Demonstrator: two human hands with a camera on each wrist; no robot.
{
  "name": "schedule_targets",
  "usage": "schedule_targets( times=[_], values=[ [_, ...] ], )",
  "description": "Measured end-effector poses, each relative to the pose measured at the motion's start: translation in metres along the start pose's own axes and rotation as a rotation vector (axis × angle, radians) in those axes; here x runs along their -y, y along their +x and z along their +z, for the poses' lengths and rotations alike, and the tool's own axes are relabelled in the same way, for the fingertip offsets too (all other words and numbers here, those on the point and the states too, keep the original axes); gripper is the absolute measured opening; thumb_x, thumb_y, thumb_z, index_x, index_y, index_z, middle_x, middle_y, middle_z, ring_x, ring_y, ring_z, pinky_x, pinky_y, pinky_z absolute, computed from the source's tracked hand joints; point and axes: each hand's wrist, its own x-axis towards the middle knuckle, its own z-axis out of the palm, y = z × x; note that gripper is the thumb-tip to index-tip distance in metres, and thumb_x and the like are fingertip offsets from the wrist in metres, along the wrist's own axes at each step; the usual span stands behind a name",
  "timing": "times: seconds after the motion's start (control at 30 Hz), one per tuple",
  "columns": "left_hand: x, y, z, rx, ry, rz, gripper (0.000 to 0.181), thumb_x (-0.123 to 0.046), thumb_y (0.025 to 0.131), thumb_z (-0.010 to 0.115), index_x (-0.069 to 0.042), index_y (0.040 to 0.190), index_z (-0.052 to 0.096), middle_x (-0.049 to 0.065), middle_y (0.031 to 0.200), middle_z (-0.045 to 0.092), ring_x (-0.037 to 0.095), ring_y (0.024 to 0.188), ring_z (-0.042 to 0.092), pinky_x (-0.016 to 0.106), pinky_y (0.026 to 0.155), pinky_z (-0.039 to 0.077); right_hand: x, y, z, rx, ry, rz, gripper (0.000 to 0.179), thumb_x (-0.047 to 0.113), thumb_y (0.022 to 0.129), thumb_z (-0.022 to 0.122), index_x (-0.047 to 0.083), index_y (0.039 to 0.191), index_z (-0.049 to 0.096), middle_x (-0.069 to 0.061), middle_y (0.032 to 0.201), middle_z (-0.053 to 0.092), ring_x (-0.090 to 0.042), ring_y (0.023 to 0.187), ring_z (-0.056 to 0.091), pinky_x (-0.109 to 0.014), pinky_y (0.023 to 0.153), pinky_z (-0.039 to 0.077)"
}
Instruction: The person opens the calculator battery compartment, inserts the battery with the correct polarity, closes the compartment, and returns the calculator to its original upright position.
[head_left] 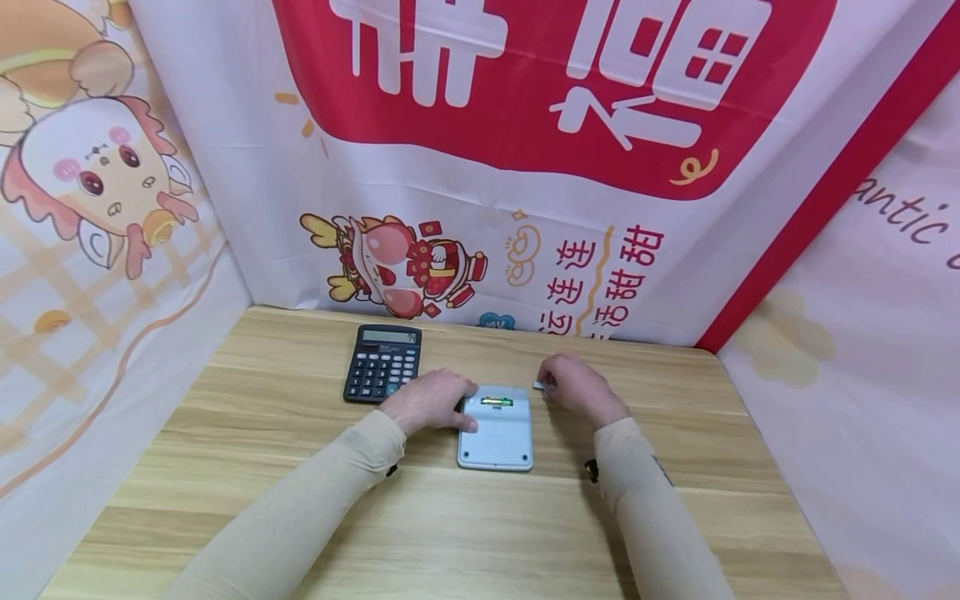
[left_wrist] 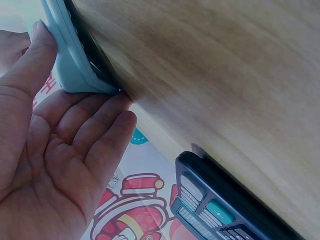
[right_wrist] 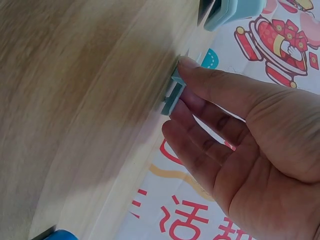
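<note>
A light blue calculator point(head_left: 495, 446) lies face down on the table, its battery slot uncovered with a green battery point(head_left: 497, 402) inside. My left hand point(head_left: 431, 400) grips its upper left side, thumb on the back and fingers against the edge; the left wrist view shows this edge of the calculator point(left_wrist: 72, 72) close up. To the right, apart from it, my right hand point(head_left: 577, 390) pinches a small light blue battery cover point(right_wrist: 173, 97) between thumb and fingers, low over the table. Part of the cover is hidden by the fingers.
A black calculator point(head_left: 384, 367) lies face up left of the left hand, digits on its display. A printed cloth point(head_left: 540, 192) hangs along the table's back edge. In the right wrist view, a blue rounded object point(right_wrist: 62, 235) is cut off at the lower left.
</note>
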Motion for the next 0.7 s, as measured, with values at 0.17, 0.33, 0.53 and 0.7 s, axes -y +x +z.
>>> schedule_targets(
  times=[0.17, 0.33, 0.53, 0.7],
  values=[
    [0.0002, -0.0002, 0.0002, -0.001, -0.008, 0.000, 0.066, -0.039, 0.105, 0.092, -0.008, 0.160, 0.071, 0.015, 0.164, 0.073, 0.034, 0.149, 0.072, 0.055, 0.131, 0.056, -0.0001, 0.0005, -0.0007, 0.008, 0.013, 0.010, 0.016, 0.002, 0.108, 0.083, 0.012, 0.119, 0.086, -0.007, 0.120, 0.084, -0.024, 0.114, 0.076, -0.051, 0.112, 0.066],
    [0.0006, -0.0004, 0.0006, -0.005, -0.007, 0.000, 0.067, -0.039, 0.105, 0.092, -0.008, 0.160, 0.071, 0.014, 0.165, 0.073, 0.035, 0.151, 0.071, 0.055, 0.132, 0.056, -0.0020, 0.0008, -0.0031, 0.004, 0.012, 0.001, 0.015, 0.004, 0.109, 0.082, 0.011, 0.120, 0.088, -0.008, 0.121, 0.085, -0.025, 0.116, 0.078, -0.052, 0.113, 0.066],
    [0.0011, -0.0009, 0.0016, -0.006, 0.001, -0.003, 0.068, -0.041, 0.104, 0.091, -0.010, 0.161, 0.071, 0.014, 0.166, 0.072, 0.035, 0.151, 0.070, 0.055, 0.132, 0.055, -0.0031, 0.0010, -0.0054, -0.013, 0.007, 0.000, 0.013, 0.007, 0.111, 0.080, 0.012, 0.119, 0.090, -0.008, 0.120, 0.088, -0.026, 0.117, 0.080, -0.053, 0.114, 0.066],
    [0.0007, -0.0017, 0.0013, -0.008, 0.000, -0.002, 0.068, -0.040, 0.105, 0.091, -0.009, 0.161, 0.071, 0.013, 0.168, 0.071, 0.036, 0.155, 0.068, 0.056, 0.134, 0.054, -0.0022, 0.0003, -0.0072, -0.023, 0.005, 0.015, 0.014, 0.008, 0.113, 0.079, 0.011, 0.121, 0.090, -0.009, 0.123, 0.088, -0.028, 0.121, 0.081, -0.054, 0.116, 0.066]
  ],
)
